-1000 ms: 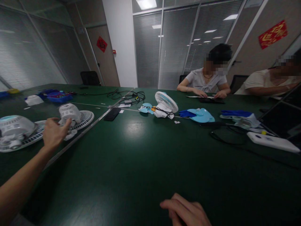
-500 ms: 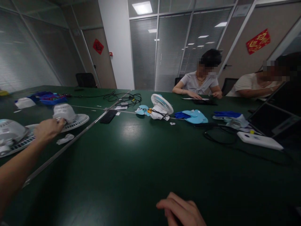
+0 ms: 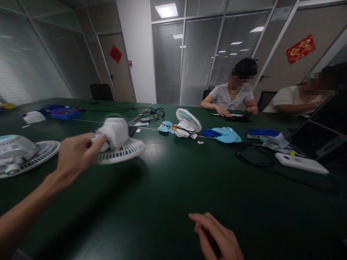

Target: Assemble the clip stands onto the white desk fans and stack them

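Observation:
My left hand grips the motor housing of a white fan part, a round grille with the housing on top, held just above the dark green table and blurred by motion. My right hand rests low at the near edge of the table, fingers loosely stretched and apart, holding nothing. A second white fan grille with housing lies face down at the far left, beyond my left arm.
A small white fan with blue blade pieces lies mid-table, with black cables behind. A white flat device and blue gloves lie at right. Two people sit at the far side. A blue tray stands far left.
My left hand took hold of the fan part at the left and has carried it right and toward me. My right hand shifted slightly and its fingers spread.

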Available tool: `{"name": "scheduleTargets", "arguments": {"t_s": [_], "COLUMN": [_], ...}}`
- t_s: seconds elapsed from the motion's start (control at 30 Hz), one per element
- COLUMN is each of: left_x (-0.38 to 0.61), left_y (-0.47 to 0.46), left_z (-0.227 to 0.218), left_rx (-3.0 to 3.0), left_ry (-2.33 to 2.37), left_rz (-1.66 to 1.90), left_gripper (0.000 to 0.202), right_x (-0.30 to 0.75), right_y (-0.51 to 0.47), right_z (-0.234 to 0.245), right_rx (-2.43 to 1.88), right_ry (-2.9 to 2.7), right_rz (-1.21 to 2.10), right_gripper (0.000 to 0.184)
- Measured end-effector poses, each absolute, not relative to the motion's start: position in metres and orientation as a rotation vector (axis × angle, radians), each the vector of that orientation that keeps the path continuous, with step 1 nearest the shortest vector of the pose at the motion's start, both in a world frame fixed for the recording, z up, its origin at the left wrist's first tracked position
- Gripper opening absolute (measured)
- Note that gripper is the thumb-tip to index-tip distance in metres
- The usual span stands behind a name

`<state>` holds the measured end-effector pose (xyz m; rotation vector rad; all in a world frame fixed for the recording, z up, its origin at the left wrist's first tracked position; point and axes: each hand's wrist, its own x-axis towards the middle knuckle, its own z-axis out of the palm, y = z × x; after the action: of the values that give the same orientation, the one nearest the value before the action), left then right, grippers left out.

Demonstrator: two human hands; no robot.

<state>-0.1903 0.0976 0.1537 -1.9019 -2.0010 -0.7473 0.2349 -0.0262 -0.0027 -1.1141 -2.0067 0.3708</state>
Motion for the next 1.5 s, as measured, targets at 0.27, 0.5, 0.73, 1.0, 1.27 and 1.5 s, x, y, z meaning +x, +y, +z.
{"name": "scheduleTargets", "arguments": {"t_s": [0.27, 0.5, 0.73, 1.0, 1.27, 1.5], "left_x": [-0.004, 0.019, -0.041, -0.097, -0.278, -0.319], "left_y": [-0.005, -0.014, -0.022, 0.013, 0.137, 0.166], "left_z": [0.054, 0.025, -0.002, 0.023, 0.040, 0.023], "left_rx": [-2.647, -3.056, -2.871, -2.534, -1.817, -2.039], "left_ry": [-1.167, -1.114, -1.651, -1.971, -2.468, -2.340], "left_rz": [-0.903, -0.779, -0.601, -0.707, -0.554, -0.380], "left_gripper": [0.027, 0.032, 0.057, 0.061, 0.073, 0.041], "right_x": [0.246, 0.265, 0.262, 0.264, 0.266, 0.269], "right_y": [-0.032, -0.032, -0.023, -0.025, -0.023, -0.022], "right_z": [-0.017, -0.019, -0.010, -0.012, -0.013, -0.018], "right_rx": [-1.222, -1.455, -1.583, -1.622, -1.643, -1.607], "right_ry": [-1.935, -1.709, -1.697, -1.657, -1.668, -1.711], "right_rz": [0.209, 0.255, 0.255, 0.342, 0.368, 0.287], "right_gripper": [0.071, 0.079, 0.074, 0.074, 0.075, 0.076]}}
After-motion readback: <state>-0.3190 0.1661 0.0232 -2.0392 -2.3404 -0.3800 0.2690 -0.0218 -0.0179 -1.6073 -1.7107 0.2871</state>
